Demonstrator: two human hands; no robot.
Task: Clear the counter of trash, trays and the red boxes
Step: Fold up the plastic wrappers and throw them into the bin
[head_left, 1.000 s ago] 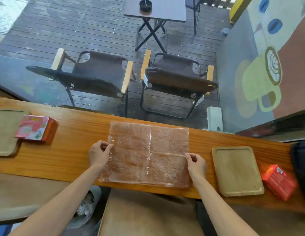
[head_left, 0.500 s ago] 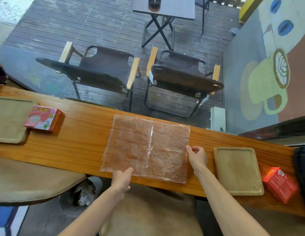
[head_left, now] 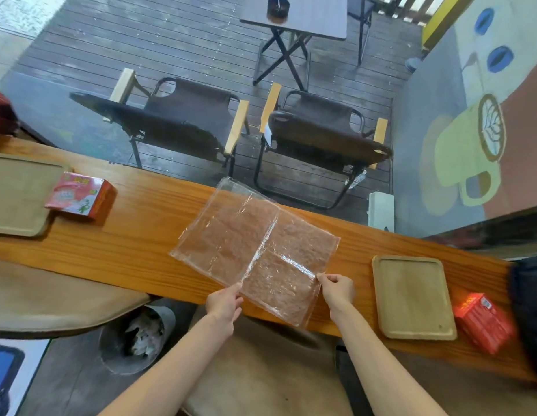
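Wooden counter (head_left: 147, 232) carries plastic sheet (head_left: 255, 250), trays (head_left: 412, 295), red boxes (head_left: 81, 196).

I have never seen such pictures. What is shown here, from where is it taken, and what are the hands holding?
No machine here: a person works with bare hands, and a camera worn on the head looks down at them. The left hand and right hand each pinch the near edge of a clear plastic sheet on a long wooden counter. Also on the counter: a wooden tray and a red box to the right, another red box partly on a second tray to the left. A bin stands below.
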